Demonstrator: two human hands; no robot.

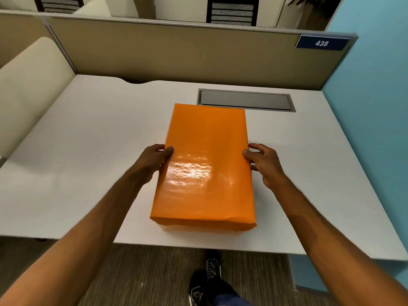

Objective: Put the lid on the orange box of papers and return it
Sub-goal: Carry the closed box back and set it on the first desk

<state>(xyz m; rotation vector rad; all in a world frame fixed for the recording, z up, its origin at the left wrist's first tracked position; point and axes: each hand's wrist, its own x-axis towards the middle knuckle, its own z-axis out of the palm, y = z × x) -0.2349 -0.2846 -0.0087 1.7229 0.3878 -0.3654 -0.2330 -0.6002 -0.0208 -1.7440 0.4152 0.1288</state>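
The orange box (205, 166) stands on the white desk (88, 151), its glossy orange lid covering the top so no papers show. My left hand (154, 160) presses against the box's left side, thumb on the lid's edge. On the opposite side my right hand (263, 163) touches the right edge with its thumb, its fingers curled just off the side. Both hands sit at about the middle of the box's length.
A grey cable hatch (245, 100) is set into the desk just behind the box. Beige partition walls (176, 54) close the back, a blue wall (375, 96) the right. A cream chair back (28, 85) stands at the left. My shoes (205, 281) show below the desk's front edge.
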